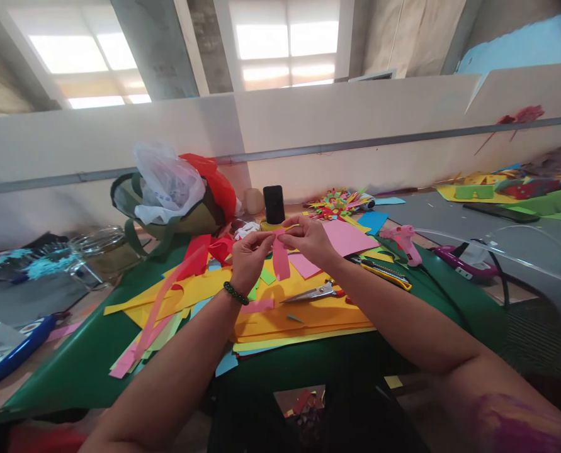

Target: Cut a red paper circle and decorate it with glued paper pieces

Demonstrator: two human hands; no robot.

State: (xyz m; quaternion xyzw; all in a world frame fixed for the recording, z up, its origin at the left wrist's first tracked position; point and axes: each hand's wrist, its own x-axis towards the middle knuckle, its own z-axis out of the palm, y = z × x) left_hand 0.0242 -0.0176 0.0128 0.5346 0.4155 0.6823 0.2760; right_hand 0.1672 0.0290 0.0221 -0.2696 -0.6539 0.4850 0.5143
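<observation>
Between both hands hangs a pink paper strip (281, 263), its top edge pinched by my fingers above the work surface. My left hand (252, 258), with a dark bead bracelet at the wrist, grips the strip's left side between thumb and fingers. From the right, my right hand (311, 242) pinches the same strip near its top. Below them lies a stack of orange paper sheets (308, 321). Open-bladed scissors (315, 292) with red handles rest on that stack, just under my right wrist. A pink sheet (349, 238) lies behind my right hand.
A yellow utility knife (386, 275) and a pink glue gun (405, 244) lie to the right on the green cloth (72, 365). A phone (274, 204) stands upright behind the hands. Colourful paper fringe (339, 202) and a stuffed bag (186, 220) sit at the back.
</observation>
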